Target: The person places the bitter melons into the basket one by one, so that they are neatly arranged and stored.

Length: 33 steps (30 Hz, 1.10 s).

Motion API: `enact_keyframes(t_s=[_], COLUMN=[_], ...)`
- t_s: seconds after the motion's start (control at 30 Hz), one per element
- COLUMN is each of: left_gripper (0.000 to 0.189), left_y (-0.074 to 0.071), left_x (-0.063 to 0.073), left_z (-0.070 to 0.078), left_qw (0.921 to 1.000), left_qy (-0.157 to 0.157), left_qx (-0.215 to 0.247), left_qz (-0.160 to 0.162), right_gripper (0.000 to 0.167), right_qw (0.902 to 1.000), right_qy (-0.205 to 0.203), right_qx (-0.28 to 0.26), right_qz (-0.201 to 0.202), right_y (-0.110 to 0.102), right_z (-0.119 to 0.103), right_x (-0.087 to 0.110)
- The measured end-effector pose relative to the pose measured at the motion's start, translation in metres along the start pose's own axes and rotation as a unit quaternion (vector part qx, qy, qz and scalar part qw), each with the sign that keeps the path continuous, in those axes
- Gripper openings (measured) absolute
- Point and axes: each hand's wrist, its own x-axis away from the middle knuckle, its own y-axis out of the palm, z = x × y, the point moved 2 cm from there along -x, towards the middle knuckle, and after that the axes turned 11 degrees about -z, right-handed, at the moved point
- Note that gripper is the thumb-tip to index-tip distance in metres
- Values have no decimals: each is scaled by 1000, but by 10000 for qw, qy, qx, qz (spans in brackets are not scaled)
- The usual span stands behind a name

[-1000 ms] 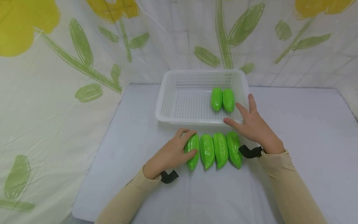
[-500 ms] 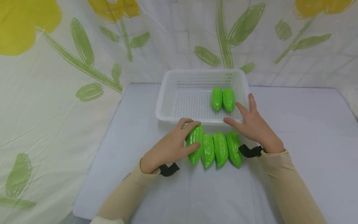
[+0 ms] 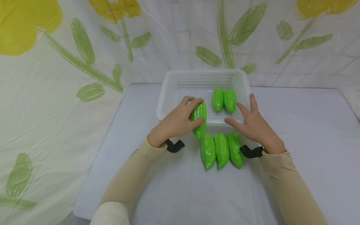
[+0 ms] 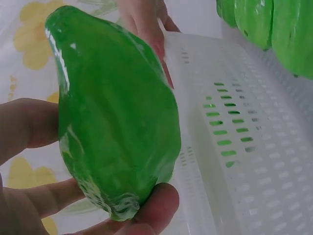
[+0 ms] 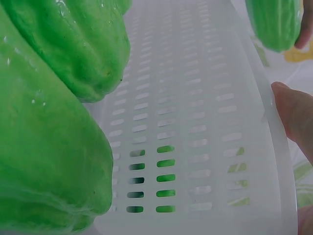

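Note:
My left hand (image 3: 178, 121) grips a glossy green ridged vegetable (image 3: 199, 118) between thumb and fingers, raised over the front rim of a white plastic basket (image 3: 166, 103). In the left wrist view this vegetable (image 4: 117, 107) is upright, tapering to a narrow tip, with fingers around its lower part. Two similar green vegetables (image 3: 224, 100) lie side by side inside the basket at its right. Three more green vegetables (image 3: 221, 151) stand in a row before it. My right hand (image 3: 254, 126) spreads at the basket's front right corner, its thumb (image 5: 292, 112) against the rim.
A white-covered table (image 3: 303, 140) carries the basket and the row of vegetables. Behind it hangs a white curtain (image 3: 174, 37) printed with yellow flowers and green leaves. Black straps (image 3: 251, 152) sit at both wrists.
My left hand has lifted the leftmost vegetable from the row and carried it forward and up to the basket's front rim. The right hand has stayed in place.

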Motion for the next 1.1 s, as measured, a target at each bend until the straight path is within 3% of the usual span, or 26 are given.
enact_keyframes(t_s=[0.47, 0.87, 1.1], left_gripper=[67, 67, 68], left_y=[-27, -50, -55], left_x=[-52, -88, -111], left_z=[-19, -22, -22], left_qw=[9992, 9975, 9947], left_qy=[-281, -551, -767], left_qx=[82, -159, -319], left_qz=[-261, -422, -605], right_gripper=[103, 101, 101], right_qw=[10000, 9999, 10000], right_qy=[-40, -37, -21], right_qx=[-8, 116, 47], right_qz=[25, 47, 60], right_y=[-2, 0, 1], right_z=[-1, -2, -1], right_x=[0, -2, -1])
